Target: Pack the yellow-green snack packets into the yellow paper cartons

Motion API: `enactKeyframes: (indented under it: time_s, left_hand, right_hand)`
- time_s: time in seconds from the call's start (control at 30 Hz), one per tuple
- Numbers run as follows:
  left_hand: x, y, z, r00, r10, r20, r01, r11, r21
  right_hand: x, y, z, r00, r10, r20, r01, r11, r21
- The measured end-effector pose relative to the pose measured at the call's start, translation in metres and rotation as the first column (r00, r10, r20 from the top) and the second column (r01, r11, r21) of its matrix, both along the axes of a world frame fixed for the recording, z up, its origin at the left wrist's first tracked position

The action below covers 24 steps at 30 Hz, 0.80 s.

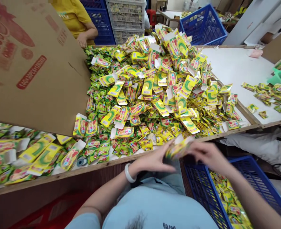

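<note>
Box, small, yellow and blurred by motion, is held at the front edge of the worktop, between two bare hands. Its right end is pinched by the bent fingers of the right hand. Its left end is met by the left hand, fingers loosely extended and thumb standing apart — whether it is gripped there too cannot be told. A white flap seems to be raised at its top. Filling or closing of the box is judged to be the step in hand; for the next move, a steady hold and a careful fold of the flap would likely be called for. Loose packets are scattered along the front edge, and yellow boxes are heaped towards the back edge. Much of the left side is hidden by a large carton. Below the front edge, at right — a blue crate is seen, stocked with yellow packs.
</note>
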State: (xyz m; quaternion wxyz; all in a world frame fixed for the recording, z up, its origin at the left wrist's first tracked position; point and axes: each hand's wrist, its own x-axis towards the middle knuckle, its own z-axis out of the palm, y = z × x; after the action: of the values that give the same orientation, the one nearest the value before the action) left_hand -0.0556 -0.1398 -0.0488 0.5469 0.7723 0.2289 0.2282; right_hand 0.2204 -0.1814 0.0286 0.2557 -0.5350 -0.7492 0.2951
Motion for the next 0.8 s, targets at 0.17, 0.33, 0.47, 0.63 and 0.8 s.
enactKeyframes:
  time_s: [0.17,0.33,0.47,0.63,0.8]
  left_hand:
    - [-0.016,0.067,-0.01,0.858,0.508,-0.079,-0.394,0.748,0.534]
    - [-0.022,0.095,-0.031,0.752,0.598,-0.277,-0.243,0.643,0.726]
    - [-0.016,0.087,-0.033,0.716,0.684,-0.136,-0.37,0.538,0.758]
    - [0.026,0.064,-0.037,0.749,0.631,-0.2,-0.318,0.607,0.728]
    - [0.044,0.063,-0.043,0.795,0.582,-0.171,-0.446,0.753,0.485]
  right_hand:
    - [0.087,0.077,0.051,0.609,-0.747,0.268,0.354,0.558,0.751]
    - [-0.008,0.112,-0.022,0.799,-0.319,0.51,-0.089,0.776,0.624]
    - [-0.06,0.117,-0.074,0.8,-0.118,0.588,-0.18,0.888,0.423]
    - [-0.027,0.098,-0.067,0.977,-0.203,0.068,0.165,0.917,0.363]
    - [-0.022,0.049,-0.083,0.871,-0.244,-0.426,0.148,0.958,-0.245]
